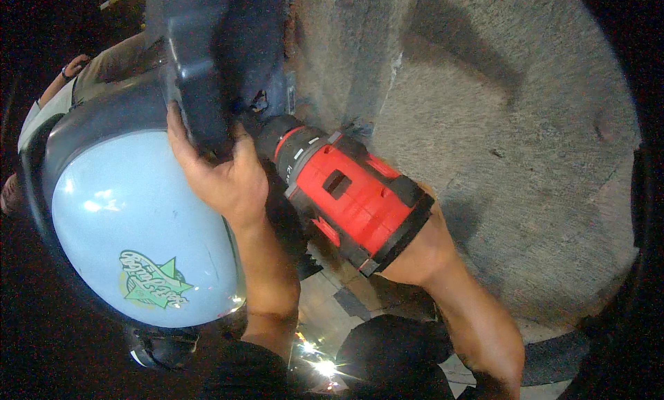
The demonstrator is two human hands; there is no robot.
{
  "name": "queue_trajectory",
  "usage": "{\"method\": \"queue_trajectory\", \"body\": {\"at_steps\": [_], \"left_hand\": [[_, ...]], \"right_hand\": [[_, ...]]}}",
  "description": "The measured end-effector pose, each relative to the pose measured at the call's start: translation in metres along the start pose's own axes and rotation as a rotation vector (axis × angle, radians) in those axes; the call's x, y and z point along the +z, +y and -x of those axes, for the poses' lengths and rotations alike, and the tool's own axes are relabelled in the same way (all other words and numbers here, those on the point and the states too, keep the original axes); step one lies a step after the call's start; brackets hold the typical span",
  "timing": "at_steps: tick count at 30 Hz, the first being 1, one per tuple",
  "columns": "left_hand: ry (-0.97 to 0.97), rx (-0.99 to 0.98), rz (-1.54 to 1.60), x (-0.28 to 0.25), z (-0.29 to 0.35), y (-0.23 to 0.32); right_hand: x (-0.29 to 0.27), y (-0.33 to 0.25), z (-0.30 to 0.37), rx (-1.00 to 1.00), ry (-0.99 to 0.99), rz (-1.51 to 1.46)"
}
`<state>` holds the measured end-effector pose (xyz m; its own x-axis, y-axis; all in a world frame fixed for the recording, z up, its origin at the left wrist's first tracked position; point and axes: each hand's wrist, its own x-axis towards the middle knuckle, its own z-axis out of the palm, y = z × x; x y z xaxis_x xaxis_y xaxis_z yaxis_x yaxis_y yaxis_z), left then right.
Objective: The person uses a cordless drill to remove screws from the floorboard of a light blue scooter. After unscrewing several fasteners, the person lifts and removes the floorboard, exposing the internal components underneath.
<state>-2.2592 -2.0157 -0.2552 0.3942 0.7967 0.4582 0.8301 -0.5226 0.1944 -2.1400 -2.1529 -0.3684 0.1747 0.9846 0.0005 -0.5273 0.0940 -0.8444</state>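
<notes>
My right hand [423, 244] is wrapped round the grip of a red and black cordless drill [356, 196], whose body hides most of the fingers. The drill's chuck [278, 129] points up and left at the side of a dark plastic panel [197, 61]. The tip and what it meets are hidden in shadow. My left hand [232, 182] clasps the panel's lower end, thumb on one side and fingers on the other. Directly beside that hand is a glossy light-blue rounded shell [138, 213] with a green star sticker and a dark rim.
On the right spreads a rough grey concrete surface [519, 165]. At the far left another person's hand [76, 66] with a dark wristband shows beyond the shell. A small black part [166, 345] sits below the shell. Bright glints [324, 367] shine on a surface near my dark-clothed legs.
</notes>
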Motion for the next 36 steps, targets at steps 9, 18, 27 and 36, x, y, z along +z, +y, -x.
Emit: {"method": "queue_trajectory", "body": {"at_steps": [9, 18, 27, 36], "left_hand": [[0.139, 0.061, -0.03, 0.01, -0.001, 0.013], [0.063, 0.179, -0.285, -0.006, -0.007, 0.019], [0.343, -0.502, 0.204, -0.002, 0.052, 0.072], [-0.804, -1.55, 0.897, 0.099, 0.116, 0.139]], "right_hand": [[-0.073, -0.062, 0.01, -0.086, -0.14, 0.367], [-0.201, -0.155, 0.021, 0.272, -0.563, 0.757], [-0.312, -0.183, 0.02, 0.033, -0.749, 1.434], [-0.366, -0.146, -0.001, -0.419, -1.055, 1.577]]}}
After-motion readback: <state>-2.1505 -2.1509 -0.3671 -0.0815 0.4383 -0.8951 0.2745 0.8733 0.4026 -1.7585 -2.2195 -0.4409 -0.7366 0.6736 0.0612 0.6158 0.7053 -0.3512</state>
